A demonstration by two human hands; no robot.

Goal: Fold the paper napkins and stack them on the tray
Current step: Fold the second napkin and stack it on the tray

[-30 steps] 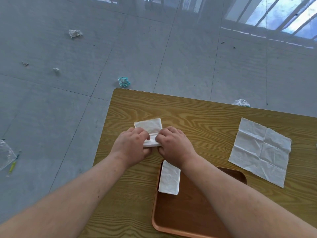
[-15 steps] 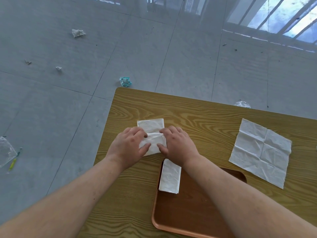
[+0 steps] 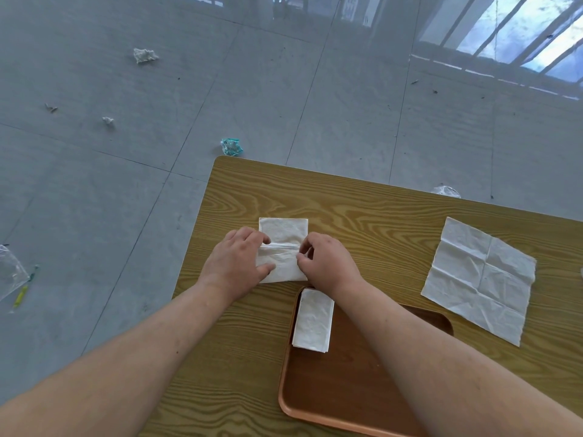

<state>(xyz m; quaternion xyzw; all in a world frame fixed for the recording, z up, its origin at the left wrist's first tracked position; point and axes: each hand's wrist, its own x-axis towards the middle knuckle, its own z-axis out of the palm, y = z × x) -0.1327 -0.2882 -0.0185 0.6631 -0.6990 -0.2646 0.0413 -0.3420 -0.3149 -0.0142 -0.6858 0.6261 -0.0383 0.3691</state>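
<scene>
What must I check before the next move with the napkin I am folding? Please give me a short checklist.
1. Grip: ok. The left hand and the right hand pinch the two sides of the half-folded napkin.
2. Fold finished: seemingly not ok. A raised crease crosses its middle.
3. Side edges aligned: cannot tell. The hands cover them.
4. Room on the tray: ok. There is bare surface beside the folded napkin.
5. Folded napkin lies flat in the tray's far left corner: ok.
6. Unfolded napkin lies ready, flat on the table, apart from the tray: ok.
</scene>
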